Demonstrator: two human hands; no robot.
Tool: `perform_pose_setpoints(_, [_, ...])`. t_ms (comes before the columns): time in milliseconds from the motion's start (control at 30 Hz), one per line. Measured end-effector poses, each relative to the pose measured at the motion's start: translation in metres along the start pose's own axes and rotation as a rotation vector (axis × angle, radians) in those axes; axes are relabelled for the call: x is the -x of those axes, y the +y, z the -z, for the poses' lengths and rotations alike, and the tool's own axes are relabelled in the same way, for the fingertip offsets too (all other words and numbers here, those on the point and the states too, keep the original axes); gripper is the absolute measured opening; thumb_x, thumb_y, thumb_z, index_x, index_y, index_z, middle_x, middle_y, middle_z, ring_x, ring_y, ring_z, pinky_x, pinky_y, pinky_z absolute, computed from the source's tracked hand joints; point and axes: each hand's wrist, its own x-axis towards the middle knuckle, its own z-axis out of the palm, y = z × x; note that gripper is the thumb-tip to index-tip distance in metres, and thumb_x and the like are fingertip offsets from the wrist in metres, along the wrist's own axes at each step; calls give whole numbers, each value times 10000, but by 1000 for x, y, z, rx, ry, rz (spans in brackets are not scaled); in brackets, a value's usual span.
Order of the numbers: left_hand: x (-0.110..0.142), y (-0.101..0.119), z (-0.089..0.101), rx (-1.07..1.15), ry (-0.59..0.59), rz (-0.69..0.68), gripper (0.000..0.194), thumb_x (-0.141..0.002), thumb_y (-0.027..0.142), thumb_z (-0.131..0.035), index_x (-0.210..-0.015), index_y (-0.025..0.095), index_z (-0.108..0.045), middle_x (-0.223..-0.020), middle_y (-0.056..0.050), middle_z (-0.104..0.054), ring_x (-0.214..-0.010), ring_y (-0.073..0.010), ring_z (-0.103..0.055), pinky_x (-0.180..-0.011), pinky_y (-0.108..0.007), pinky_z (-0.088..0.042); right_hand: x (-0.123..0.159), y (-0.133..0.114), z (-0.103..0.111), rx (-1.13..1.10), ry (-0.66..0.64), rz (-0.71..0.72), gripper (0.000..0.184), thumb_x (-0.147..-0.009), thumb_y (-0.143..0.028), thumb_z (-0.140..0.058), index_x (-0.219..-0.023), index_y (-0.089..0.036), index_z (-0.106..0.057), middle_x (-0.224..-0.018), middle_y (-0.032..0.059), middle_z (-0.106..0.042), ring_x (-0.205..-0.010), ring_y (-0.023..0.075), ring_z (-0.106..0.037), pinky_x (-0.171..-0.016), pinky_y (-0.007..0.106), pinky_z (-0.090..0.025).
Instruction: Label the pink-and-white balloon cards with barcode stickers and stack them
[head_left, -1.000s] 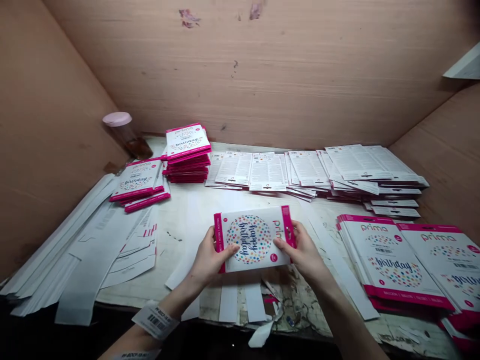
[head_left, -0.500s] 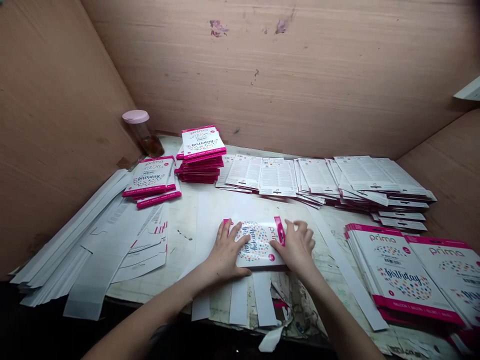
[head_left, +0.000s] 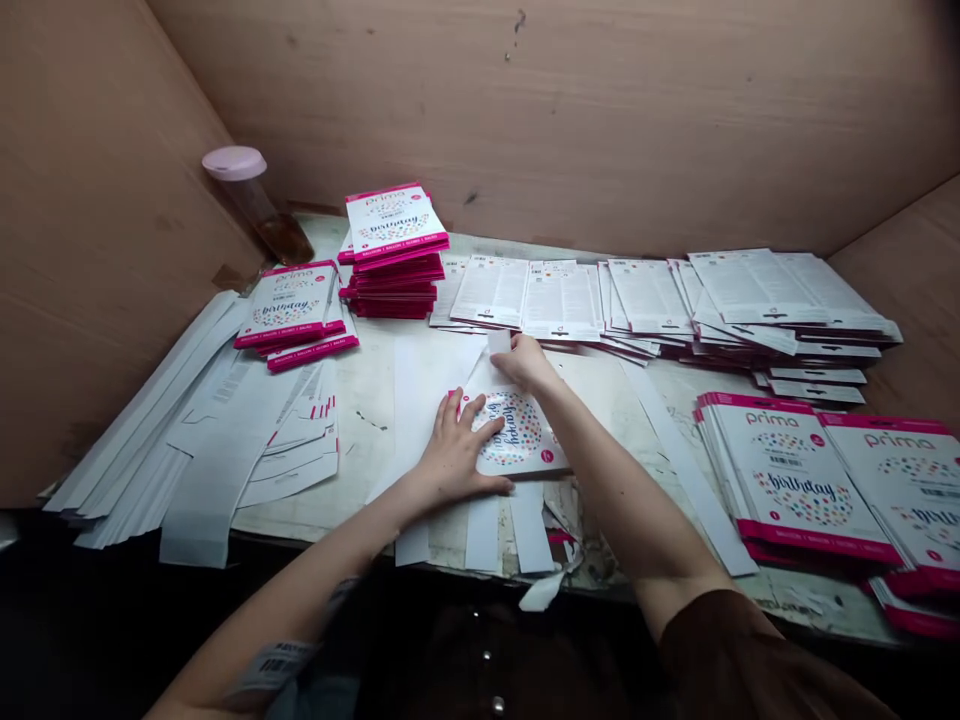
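Note:
A white and pink "happy birthday" card pack (head_left: 519,440) with coloured dots lies flat on the table near the front edge. My left hand (head_left: 454,455) presses down on its left part with fingers spread flat. My right hand (head_left: 523,362) reaches over the pack's far edge and pinches a small white strip (head_left: 499,342) between its fingertips. A long white paper strip (head_left: 420,385) lies just left of the pack.
Pink-edged card stacks (head_left: 394,250) stand at the back left, printed white sheets (head_left: 660,295) fan across the back, more card packs (head_left: 806,490) lie at the right. White strips (head_left: 187,440) pile at the left. A pink-lidded jar (head_left: 255,200) stands by the plywood wall.
The card pack, held up in both hands a second ago, now lies flat on the table. My right hand has left the pack's right side and moved to its far edge, pinching a white strip.

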Motion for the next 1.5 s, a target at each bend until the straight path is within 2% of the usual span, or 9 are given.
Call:
perform_pose_setpoints(133, [-1,-2,-1,-9,16,-70,899,-618,767,-670,-1319,220,-538,-1526,-151,-298,-1455,-427,-69,-1177,-605,-78,20,11,26,-137,-5,131,149,-733,-189,-656,-827,-198,-540,-692,-25,-593,-616,130,-564,-610,259,-466])
perform_pose_setpoints(233, [-1,-3,-3,-40,19,-98,864,-659,716,-681,-1314,176,-518,-1526,-178,-295,-1460,-391,-113,-1190,-543,-125,52,29,40,-152,-13,386,91,-743,-149,-624,-795,-198,-568,-714,-25,-611,-644,118,-564,-653,251,-464])
perform_pose_setpoints(367, [-2,-3,-5,-36,51,-86,1017,-622,687,-730,-1404,138,-380,-1509,-186,-331,-1456,-369,-157,-1190,-504,-141,96,63,31,8,-22,706,97,-813,-154,-566,-774,-200,-643,-827,33,-692,-805,182,-632,-792,343,-499])
perform_pose_setpoints(567, [-6,1,-2,-110,-48,-117,942,-708,660,-682,-1488,285,-311,-1566,-115,-229,-1426,-443,-131,-1136,-557,-146,143,90,13,99,17,793,193,-915,-202,-488,-918,-222,-680,-1074,71,-688,-1098,234,-585,-974,441,-464])
perform_pose_setpoints(733, [-5,2,2,-135,-48,-127,927,-715,699,-650,-1488,299,-332,-1594,-100,-140,-1411,-470,-135,-1121,-567,-173,210,101,42,234,-266,944,393,-790,-356,-699,-1153,-239,-607,-1178,102,-604,-1122,286,-506,-925,468,-480])
perform_pose_setpoints(867, [-5,0,3,-148,-90,-165,872,-784,721,-537,-1513,330,-261,-1630,-18,-93,-1388,-530,-104,-1085,-647,-145,240,112,47,344,-154,981,123,-901,-226,-546,-958,-222,-655,-1019,91,-633,-964,240,-542,-822,406,-498])
perform_pose_setpoints(1100, [-8,-5,-3,-104,-81,-121,561,-980,374,-309,-1528,297,-217,-1585,33,-274,-1424,-431,-125,-1110,-617,-115,162,77,46,57,172,877,148,-916,-263,-545,-812,-213,-637,-817,55,-608,-815,211,-558,-751,378,-480])
perform_pose_setpoints(1233, [-11,-6,-3,-94,-74,-203,561,-974,317,-322,-1517,197,-246,-1536,-39,-382,-1465,-297,-154,-1177,-530,12,104,70,30,101,123,743,150,-846,-214,-613,-697,-202,-606,-751,31,-594,-775,194,-539,-771,356,-453])
perform_pose_setpoints(1500, [-25,-11,9,81,-84,-197,751,-889,250,-434,-1545,150,-83,-1428,-54,-531,-1310,-246,-424,-1084,-406,-319,82,94,6,38,76,657,117,-816,-207,-626,-703,-195,-596,-803,25,-553,-786,176,-530,-753,327,-442])
